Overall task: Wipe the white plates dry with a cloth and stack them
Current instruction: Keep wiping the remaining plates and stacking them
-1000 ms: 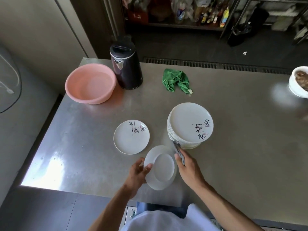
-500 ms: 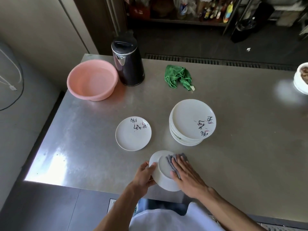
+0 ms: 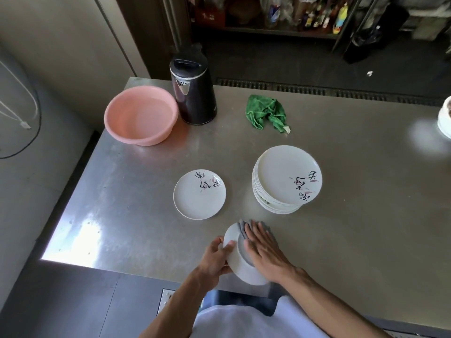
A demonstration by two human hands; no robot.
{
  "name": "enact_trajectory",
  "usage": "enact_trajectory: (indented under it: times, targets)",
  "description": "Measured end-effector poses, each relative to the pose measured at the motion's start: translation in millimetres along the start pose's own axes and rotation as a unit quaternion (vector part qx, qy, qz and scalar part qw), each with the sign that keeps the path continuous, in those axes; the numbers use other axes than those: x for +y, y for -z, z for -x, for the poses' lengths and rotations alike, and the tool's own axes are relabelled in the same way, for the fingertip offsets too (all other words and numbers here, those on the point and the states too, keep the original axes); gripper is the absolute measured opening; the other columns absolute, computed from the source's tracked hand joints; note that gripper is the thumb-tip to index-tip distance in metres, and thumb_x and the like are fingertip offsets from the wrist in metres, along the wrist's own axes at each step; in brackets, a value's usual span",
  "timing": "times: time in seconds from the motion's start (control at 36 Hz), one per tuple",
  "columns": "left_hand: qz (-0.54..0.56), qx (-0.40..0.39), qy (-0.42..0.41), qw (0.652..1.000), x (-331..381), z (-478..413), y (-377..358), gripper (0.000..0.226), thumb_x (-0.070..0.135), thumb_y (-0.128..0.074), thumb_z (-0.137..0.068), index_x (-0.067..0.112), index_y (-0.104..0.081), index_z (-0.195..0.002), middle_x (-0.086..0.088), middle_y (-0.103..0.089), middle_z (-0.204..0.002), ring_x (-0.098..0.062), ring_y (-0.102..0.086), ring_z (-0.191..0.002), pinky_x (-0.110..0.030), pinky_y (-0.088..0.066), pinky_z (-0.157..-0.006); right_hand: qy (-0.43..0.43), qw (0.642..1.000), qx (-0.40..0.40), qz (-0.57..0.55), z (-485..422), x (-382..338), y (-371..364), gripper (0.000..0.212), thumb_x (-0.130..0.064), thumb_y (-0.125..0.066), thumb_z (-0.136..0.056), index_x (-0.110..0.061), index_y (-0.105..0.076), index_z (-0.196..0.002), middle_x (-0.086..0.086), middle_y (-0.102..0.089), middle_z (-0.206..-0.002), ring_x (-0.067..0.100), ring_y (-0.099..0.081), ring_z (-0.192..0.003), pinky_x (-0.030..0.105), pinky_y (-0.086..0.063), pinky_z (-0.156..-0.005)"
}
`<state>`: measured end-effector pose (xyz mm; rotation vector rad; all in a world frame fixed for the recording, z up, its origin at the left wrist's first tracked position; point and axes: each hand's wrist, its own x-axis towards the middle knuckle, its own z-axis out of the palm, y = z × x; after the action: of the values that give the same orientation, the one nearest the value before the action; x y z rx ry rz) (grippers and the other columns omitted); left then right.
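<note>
Brushed steel table [image 3: 341, 215]; glossy plastic basin [image 3: 141, 115]; fuzzy green cloth [image 3: 266, 113].

Grey cloth [image 3: 242, 228] at lower centre mostly hidden under right hand [image 3: 264, 252], small white round plate [image 3: 240, 272] beneath partly covered, white bowl [image 3: 444, 123] cut by right edge, shelf bottles [image 3: 314, 17] at top blurred.

Daylight is glaring off the steel surface [image 3: 127, 191]; beyond it a floor drain grate [image 3: 300, 89] is running before cluttered dark shelves [image 3: 268, 32].
</note>
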<state>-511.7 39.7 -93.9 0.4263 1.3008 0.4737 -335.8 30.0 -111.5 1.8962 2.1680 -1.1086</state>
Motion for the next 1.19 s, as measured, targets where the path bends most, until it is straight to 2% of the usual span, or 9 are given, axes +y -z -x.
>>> enact_trajectory:
  times: [0.08,0.17,0.33,0.5,0.69,0.83,0.97,1.11,1.19]
  targets:
    - [-0.045,-0.012,-0.020,0.999,-2.4,1.4,-5.5,0.024,0.017,-0.059,-0.103,0.010,-0.058,-0.126,-0.020,-0.070,-0.119,-0.034,-0.070,-0.104,-0.047,-0.062,-0.083,0.072,0.997,0.017,-0.008,-6.8,-10.3,1.9,0.053,-0.039,-0.013,-0.108,-0.026,0.003,-0.157,-0.009,0.013,-0.164,0.001,0.033,-0.142,0.025,0.021,-0.118]
    - [-0.071,-0.013,-0.037,0.997,-3.5,3.4,-7.3,0.023,0.013,-0.058,-0.104,0.016,-0.061,-0.126,-0.018,-0.071,-0.119,-0.035,-0.070,-0.107,-0.053,-0.060,-0.089,0.150,0.988,0.033,0.006,-6.0,-8.9,-1.2,0.053,-0.043,-0.014,-0.107,-0.030,-0.010,-0.158,-0.017,0.001,-0.164,0.003,0.016,-0.150,0.027,0.013,-0.121]
    - [-0.029,0.007,-0.030,0.999,-5.9,6.7,2.9,0.017,0.020,-0.064,-0.101,0.009,-0.062,-0.114,-0.017,-0.070,-0.114,-0.028,-0.068,-0.098,-0.039,-0.062,-0.072,-0.011,0.997,0.047,-0.062,-24.4,8.8,2.5,0.050,-0.035,-0.012,-0.109,-0.026,0.006,-0.155,-0.004,0.003,-0.165,0.007,0.009,-0.152,0.027,0.011,-0.123]
    - [-0.076,-0.020,-0.074,0.994,-2.2,2.0,-1.9,0.022,0.007,-0.057,-0.103,0.014,-0.061,-0.123,-0.016,-0.072,-0.116,-0.032,-0.071,-0.106,-0.049,-0.062,-0.086,0.184,0.979,0.077,0.029,-5.9,-11.6,-5.5,0.056,-0.048,-0.010,-0.107,-0.026,-0.016,-0.159,-0.009,-0.008,-0.166,0.012,0.006,-0.154,0.033,0.010,-0.122]
    - [0.003,0.007,-0.055,0.998,-9.7,-4.8,7.3,0.012,0.014,-0.065,-0.099,0.009,-0.056,-0.104,-0.015,-0.068,-0.109,-0.026,-0.066,-0.097,-0.044,-0.062,-0.078,-0.135,0.979,0.094,-0.121,-20.9,3.4,5.2,0.057,-0.039,-0.012,-0.108,-0.015,-0.010,-0.159,0.003,-0.007,-0.168,0.016,-0.002,-0.154,0.031,0.001,-0.124]
    - [0.057,-0.008,-0.057,0.997,1.0,-4.9,7.9,0.045,0.021,-0.069,-0.078,0.011,-0.062,-0.121,-0.015,-0.072,-0.110,-0.025,-0.072,-0.094,-0.036,-0.059,-0.076,-0.054,0.978,0.107,-0.173,-8.8,-6.6,6.4,0.052,-0.031,-0.022,-0.109,-0.011,-0.018,-0.158,0.001,-0.009,-0.166,0.013,0.000,-0.154,0.023,0.005,-0.122]
    - [0.038,-0.047,-0.090,0.994,11.8,-2.8,6.1,0.026,0.029,-0.066,-0.099,0.024,-0.069,-0.125,-0.010,-0.074,-0.120,-0.029,-0.072,-0.110,-0.039,-0.060,-0.081,0.091,0.973,0.140,-0.162,-3.5,-31.5,8.3,0.046,-0.021,-0.037,-0.108,-0.009,-0.034,-0.153,-0.004,-0.019,-0.162,-0.002,-0.003,-0.150,0.026,-0.003,-0.124]
    - [0.019,-0.078,-0.091,0.993,12.9,1.9,6.5,0.029,0.030,-0.071,-0.095,0.024,-0.071,-0.123,-0.014,-0.072,-0.123,-0.033,-0.070,-0.113,-0.041,-0.060,-0.083,0.114,0.973,0.140,-0.142,-10.6,-31.5,14.8,0.047,-0.018,-0.037,-0.108,-0.007,-0.030,-0.153,-0.002,-0.019,-0.162,0.008,-0.008,-0.153,0.028,-0.005,-0.125]
    - [0.014,-0.066,-0.078,0.995,9.1,2.7,9.5,0.026,0.024,-0.069,-0.097,0.025,-0.071,-0.123,-0.013,-0.072,-0.122,-0.030,-0.072,-0.108,-0.040,-0.059,-0.082,0.034,0.989,0.114,-0.087,-23.7,-21.3,14.6,0.050,-0.021,-0.026,-0.110,-0.006,-0.018,-0.157,0.008,-0.011,-0.165,0.020,-0.004,-0.154,0.034,-0.001,-0.125]
